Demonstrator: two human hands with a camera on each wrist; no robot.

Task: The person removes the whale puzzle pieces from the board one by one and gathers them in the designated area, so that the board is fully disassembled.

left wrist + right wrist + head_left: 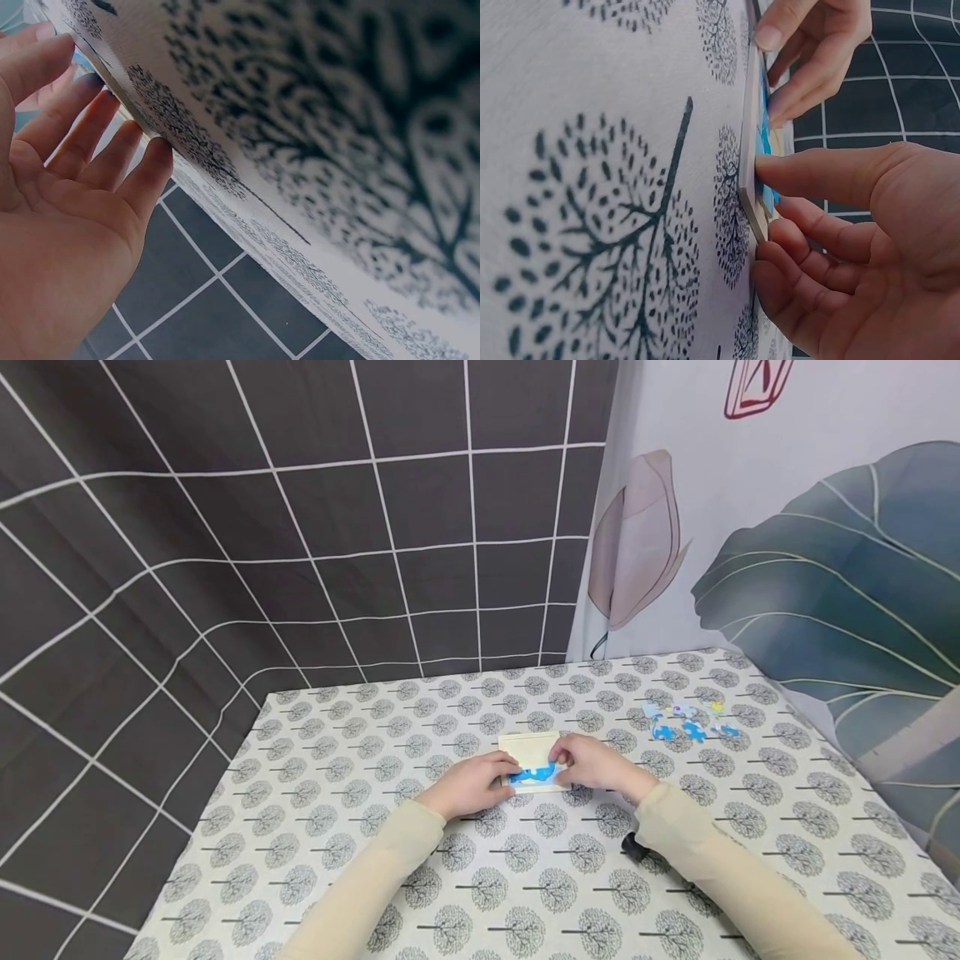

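A shallow light wooden puzzle tray (pixel 528 747) lies on the cloth, with joined blue jigsaw pieces (pixel 534 774) along its near side. At its left edge is my left hand (pixel 474 781), relaxed fingers touching the frame and the blue pieces, thumb by the near corner. My right hand (pixel 592 764) is at the tray's right end. In the right wrist view, its thumb (pixel 776 171) and index finger pinch a blue puzzle piece (pixel 769 196) near the corner, the other fingers curled beside the frame. The fingers partly hide this piece.
Several loose puzzle pieces (pixel 693 731), blue, pale and yellow, lie on the tree-patterned tablecloth (pixel 420 893) to the right and behind the tray. A black object (pixel 635 847) shows under the right sleeve. A dark gridded curtain (pixel 337 568) hangs behind the table.
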